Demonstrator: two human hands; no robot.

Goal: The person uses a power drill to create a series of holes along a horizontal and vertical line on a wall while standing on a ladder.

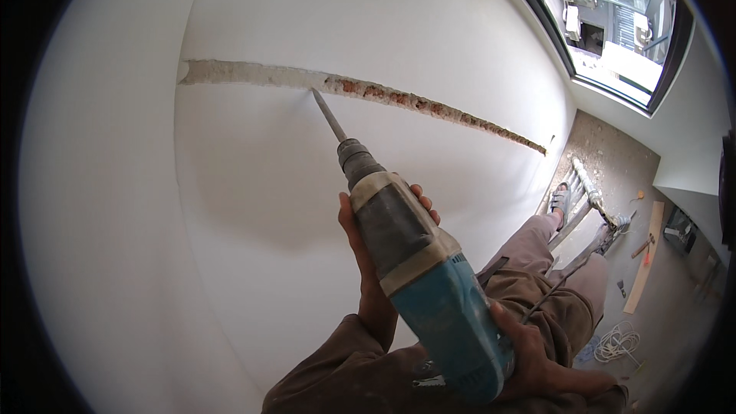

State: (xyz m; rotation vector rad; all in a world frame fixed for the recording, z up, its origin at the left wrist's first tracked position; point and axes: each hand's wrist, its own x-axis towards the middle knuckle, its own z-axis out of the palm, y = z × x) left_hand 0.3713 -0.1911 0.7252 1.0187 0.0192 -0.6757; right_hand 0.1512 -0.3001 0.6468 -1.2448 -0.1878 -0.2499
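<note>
One blue-and-black power drill (429,284) slanted before white wall (253,138), bit (328,113) at lower edge of one groove (399,98); contact could not be told. Held two-handed: left hand (356,239) grip curled round front, right hand (529,346) grip clasped rear. White marking (429,374) on brown shirt (330,364) too small to read. Floor (613,138) carried one hammer (642,246), one white cord coil (616,343).

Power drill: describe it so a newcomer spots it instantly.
Start at the white wall, crossed by a rough groove with red patches. Below the groove, the left hand and right hand hold the power drill. Its teal rear body and long metal bit set it apart from the hammer on the floor.
</note>
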